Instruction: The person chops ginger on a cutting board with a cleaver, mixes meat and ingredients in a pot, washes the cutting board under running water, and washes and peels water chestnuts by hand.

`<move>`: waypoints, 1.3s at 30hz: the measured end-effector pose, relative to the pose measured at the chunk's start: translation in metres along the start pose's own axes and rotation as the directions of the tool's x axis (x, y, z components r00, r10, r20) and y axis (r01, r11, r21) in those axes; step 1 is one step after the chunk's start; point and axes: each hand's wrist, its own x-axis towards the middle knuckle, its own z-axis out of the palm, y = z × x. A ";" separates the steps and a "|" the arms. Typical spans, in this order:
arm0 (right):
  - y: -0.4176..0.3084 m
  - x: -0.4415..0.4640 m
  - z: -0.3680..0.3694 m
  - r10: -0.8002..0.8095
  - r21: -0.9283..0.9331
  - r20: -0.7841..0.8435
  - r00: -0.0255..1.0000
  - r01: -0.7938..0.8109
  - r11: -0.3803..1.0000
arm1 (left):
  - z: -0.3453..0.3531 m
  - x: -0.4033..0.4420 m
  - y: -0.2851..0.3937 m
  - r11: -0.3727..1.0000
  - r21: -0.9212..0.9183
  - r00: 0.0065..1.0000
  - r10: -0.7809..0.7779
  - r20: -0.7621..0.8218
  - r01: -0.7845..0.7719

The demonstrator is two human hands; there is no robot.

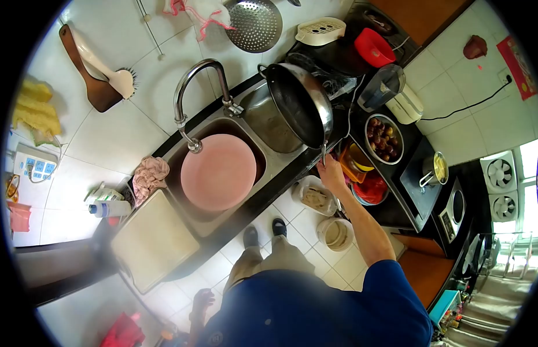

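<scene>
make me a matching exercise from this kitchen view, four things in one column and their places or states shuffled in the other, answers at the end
Things
1. pink basin
2. metal pan
3. brown spatula
4. metal bowl

Places and states
a. gripped at its handle by the right hand
b. filled with round, dark reddish-brown pieces
c. in the sink, by the curved faucet
d. hanging against the tiled wall

Right pairs: 1-c, 2-a, 3-d, 4-b

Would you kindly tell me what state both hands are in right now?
Left hand: loosely open, low at the side, nothing visible in it.
Right hand: closed on the handle of the wok.
</scene>
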 end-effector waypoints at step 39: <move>0.183 -0.549 -0.181 0.483 0.169 -0.405 0.776 -0.456 0.874 | 0.187 0.095 0.056 0.828 0.510 0.849 -0.084 0.522 -0.231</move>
